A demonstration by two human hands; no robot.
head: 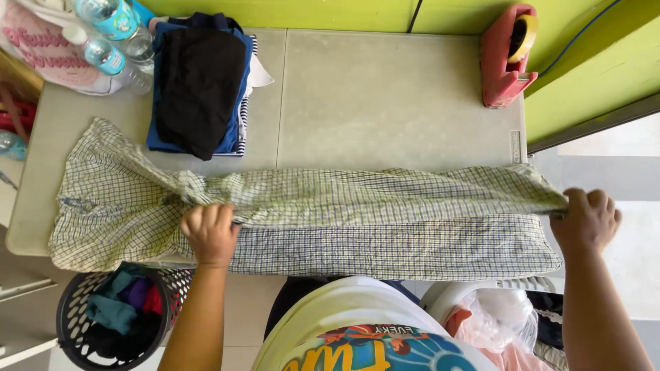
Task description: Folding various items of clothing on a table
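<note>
1. Spanning most of the view: one pale grey tabletop (pixel 385 89), flat, matte and faintly speckled, made of two panels meeting at a seam.
2. Lying stretched across the tabletop's near edge: one checked shirt (pixel 385 227), thin woven cloth in a fine dark grid on pale green-white, creased along a lengthwise fold and bunching on the left side.
3. Sitting at the far left of the tabletop: one stack of folded clothes (pixel 199 82), soft and rectangular, black piece on top, blue beneath, a striped edge showing.
4. Standing on the floor at lower left: one round black plastic basket (pixel 69 323) with a perforated wall, holding crumpled teal, purple and red cloth.
5. Standing at the far right corner: one red plastic tape dispenser (pixel 505 58), blocky, carrying a yellowish roll.
6. Lying at the top left corner: three clear plastic water bottles (pixel 103 55) with blue labels, as far as can be counted.
7. Pinching the shirt's fold left of middle: the left hand (pixel 210 233), fingers (pixel 220 214) curled together and clamped on the cloth.
8. Gripping the shirt's right end just past the tabletop edge: the right hand (pixel 586 220), fingers (pixel 595 200) closed tight on the fabric.
</note>
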